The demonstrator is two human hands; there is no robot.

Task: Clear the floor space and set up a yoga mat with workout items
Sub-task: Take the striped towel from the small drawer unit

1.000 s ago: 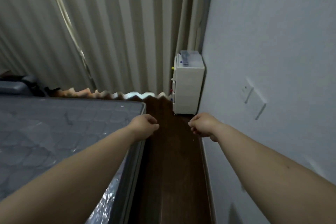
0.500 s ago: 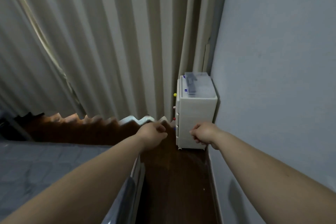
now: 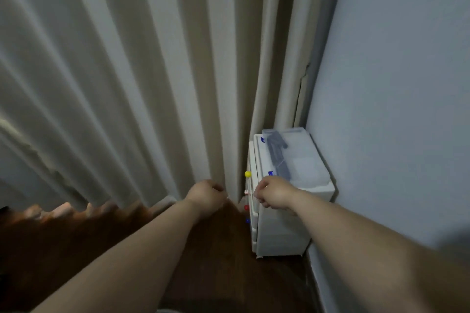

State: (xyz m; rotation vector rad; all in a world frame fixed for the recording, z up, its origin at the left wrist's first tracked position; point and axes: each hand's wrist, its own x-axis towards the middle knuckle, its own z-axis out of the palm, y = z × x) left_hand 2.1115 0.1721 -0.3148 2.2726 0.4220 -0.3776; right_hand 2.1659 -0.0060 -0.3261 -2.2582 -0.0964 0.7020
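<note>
Left hand [image 3: 207, 195]: we see it clenched, left of the cabinet [image 3: 284, 234].
Right hand [image 3: 273, 192]: clenched, before the cabinet's top.

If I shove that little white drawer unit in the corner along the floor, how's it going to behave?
The white drawer unit looks like light plastic, so it probably slides easily on the smooth wood floor. It is tall and narrow, so a high push might tip it. The clear box resting on top could slip off.
</note>
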